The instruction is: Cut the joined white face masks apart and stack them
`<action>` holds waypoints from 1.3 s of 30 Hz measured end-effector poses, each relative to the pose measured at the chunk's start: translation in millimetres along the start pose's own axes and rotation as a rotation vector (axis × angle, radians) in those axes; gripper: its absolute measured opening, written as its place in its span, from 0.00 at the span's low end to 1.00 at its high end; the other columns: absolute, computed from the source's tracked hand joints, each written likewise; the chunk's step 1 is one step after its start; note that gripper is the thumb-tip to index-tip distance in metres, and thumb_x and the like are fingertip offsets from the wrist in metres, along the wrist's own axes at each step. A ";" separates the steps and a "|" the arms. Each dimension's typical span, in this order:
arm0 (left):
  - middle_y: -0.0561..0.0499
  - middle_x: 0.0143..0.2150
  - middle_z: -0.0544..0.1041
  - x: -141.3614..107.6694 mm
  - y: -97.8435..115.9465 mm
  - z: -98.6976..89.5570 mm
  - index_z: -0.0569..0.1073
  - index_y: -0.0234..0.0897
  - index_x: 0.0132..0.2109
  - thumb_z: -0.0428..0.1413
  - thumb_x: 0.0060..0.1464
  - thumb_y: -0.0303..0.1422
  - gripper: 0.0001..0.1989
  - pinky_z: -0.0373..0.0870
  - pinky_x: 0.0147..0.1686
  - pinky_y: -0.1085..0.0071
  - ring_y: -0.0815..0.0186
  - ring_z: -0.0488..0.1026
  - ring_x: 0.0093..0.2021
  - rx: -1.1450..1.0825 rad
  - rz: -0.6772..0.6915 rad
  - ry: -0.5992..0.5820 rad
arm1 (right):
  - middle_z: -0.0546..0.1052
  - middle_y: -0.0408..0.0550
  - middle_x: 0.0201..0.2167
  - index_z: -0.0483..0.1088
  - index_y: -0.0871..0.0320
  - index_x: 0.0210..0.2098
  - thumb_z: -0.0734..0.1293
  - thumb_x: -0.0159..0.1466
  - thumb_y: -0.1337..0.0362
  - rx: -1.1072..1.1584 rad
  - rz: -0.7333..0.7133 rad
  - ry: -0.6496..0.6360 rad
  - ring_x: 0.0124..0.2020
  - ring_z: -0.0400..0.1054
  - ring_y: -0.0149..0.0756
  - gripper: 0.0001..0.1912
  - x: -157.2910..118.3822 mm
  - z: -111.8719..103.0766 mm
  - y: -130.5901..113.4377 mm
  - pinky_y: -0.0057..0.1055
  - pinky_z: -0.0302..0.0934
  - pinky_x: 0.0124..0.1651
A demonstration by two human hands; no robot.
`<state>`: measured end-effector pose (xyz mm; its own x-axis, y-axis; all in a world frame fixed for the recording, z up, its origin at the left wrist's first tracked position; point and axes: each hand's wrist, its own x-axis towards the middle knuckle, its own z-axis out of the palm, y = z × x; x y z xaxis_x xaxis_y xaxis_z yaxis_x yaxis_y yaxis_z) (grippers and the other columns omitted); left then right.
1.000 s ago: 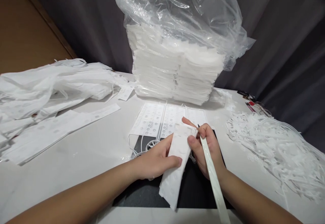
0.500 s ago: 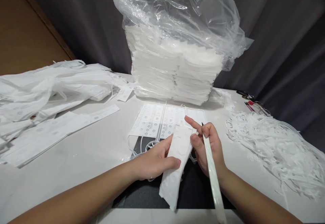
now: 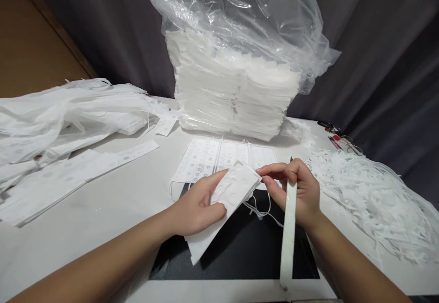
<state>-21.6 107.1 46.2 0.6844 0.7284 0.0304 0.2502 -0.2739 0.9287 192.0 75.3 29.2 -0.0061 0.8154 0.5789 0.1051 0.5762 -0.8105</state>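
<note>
My left hand (image 3: 200,204) is closed round a stack of folded white masks (image 3: 233,186), its thumb on top. The stack lies tilted above a black mat (image 3: 236,252). My right hand (image 3: 302,191) grips a long white-handled tool (image 3: 289,229) with a dark pointed tip, the handle hanging toward the table's front. Its thumb and index fingertip meet at the upper right corner of the stack. Behind the hands, a flat embossed white mask (image 3: 197,156) with ear loops lies on the table. White loops (image 3: 259,211) hang beneath the stack.
A clear plastic bag (image 3: 236,88) full of stacked white sheets stands at the back. White strips (image 3: 68,120) are heaped at the left. A tangled pile of white cords (image 3: 380,207) lies at the right, with small dark and red items (image 3: 334,138) behind it.
The stack has turned clockwise and shifted left with my left hand. My right hand has moved right, its raised index finger now lowered to the stack's corner, and the tool hangs more upright.
</note>
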 end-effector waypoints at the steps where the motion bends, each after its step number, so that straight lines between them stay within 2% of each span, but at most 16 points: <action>1: 0.54 0.34 0.71 -0.1 -0.3 0.0 0.68 0.34 0.47 0.46 0.39 0.27 0.24 0.64 0.31 0.76 0.67 0.67 0.33 0.001 0.000 0.004 | 0.80 0.42 0.36 0.50 0.53 0.28 0.67 0.58 0.78 -0.005 -0.002 0.000 0.33 0.74 0.31 0.21 0.1 -0.7 0.1 0.28 0.69 0.34; 5: 0.53 0.36 0.71 -0.4 0.2 -0.1 0.68 0.34 0.49 0.45 0.39 0.28 0.26 0.62 0.28 0.77 0.68 0.66 0.32 0.005 0.000 0.036 | 0.80 0.42 0.35 0.50 0.53 0.28 0.68 0.58 0.78 -0.015 -0.011 -0.004 0.32 0.74 0.32 0.22 1.5 -4.3 -1.4 0.28 0.68 0.32; 14: 0.53 0.37 0.71 0.4 2.5 -1.3 0.68 0.36 0.51 0.45 0.39 0.27 0.28 0.62 0.29 0.77 0.68 0.64 0.31 -0.016 0.000 0.009 | 0.80 0.45 0.34 0.48 0.52 0.27 0.68 0.59 0.75 -0.058 -0.030 -0.031 0.30 0.75 0.35 0.22 2.6 -4.3 0.1 0.30 0.66 0.26; 23: 0.53 0.35 0.68 1.6 1.4 -3.1 0.69 0.35 0.47 0.46 0.39 0.27 0.24 0.62 0.30 0.76 0.67 0.64 0.32 -0.045 -0.028 -0.033 | 0.79 0.46 0.32 0.48 0.52 0.27 0.66 0.61 0.74 -0.228 -0.166 -0.092 0.29 0.73 0.33 0.20 4.4 -3.7 -0.9 0.30 0.68 0.27; 28: 0.54 0.34 0.67 1.7 0.7 -1.8 0.68 0.34 0.46 0.46 0.39 0.25 0.23 0.62 0.30 0.76 0.68 0.63 0.32 -0.066 -0.046 -0.057 | 0.77 0.44 0.29 0.48 0.52 0.27 0.65 0.60 0.75 -0.243 -0.192 -0.074 0.28 0.72 0.32 0.20 6.0 -1.9 -1.0 0.29 0.66 0.28; 32: 0.54 0.37 0.68 1.4 -0.1 -3.2 0.68 0.35 0.44 0.46 0.40 0.24 0.21 0.63 0.35 0.74 0.67 0.65 0.36 -0.062 -0.051 -0.093 | 0.76 0.43 0.29 0.47 0.53 0.27 0.65 0.60 0.74 -0.260 -0.194 -0.078 0.28 0.71 0.31 0.19 4.9 -0.7 0.7 0.28 0.65 0.29; 35: 0.54 0.36 0.69 -0.5 2.2 -7.7 0.67 0.36 0.41 0.46 0.41 0.24 0.16 0.63 0.35 0.74 0.66 0.67 0.36 0.009 -0.041 -0.151 | 0.76 0.43 0.29 0.47 0.53 0.27 0.64 0.61 0.73 -0.278 -0.163 -0.074 0.29 0.71 0.32 0.19 2.7 0.6 4.5 0.28 0.64 0.30; 39: 0.58 0.25 0.64 -6.6 6.4 -13.4 0.64 0.38 0.35 0.48 0.43 0.26 0.09 0.57 0.22 0.76 0.70 0.62 0.24 0.309 -0.079 -0.226 | 0.75 0.44 0.30 0.47 0.52 0.28 0.63 0.63 0.69 -0.214 -0.024 -0.009 0.30 0.70 0.34 0.18 -0.2 2.8 12.9 0.31 0.64 0.33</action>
<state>-33.7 108.9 56.9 0.7801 0.6072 -0.1507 0.4785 -0.4240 0.7690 190.6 82.7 18.4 -0.0197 0.8025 0.5963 0.3135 0.5713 -0.7585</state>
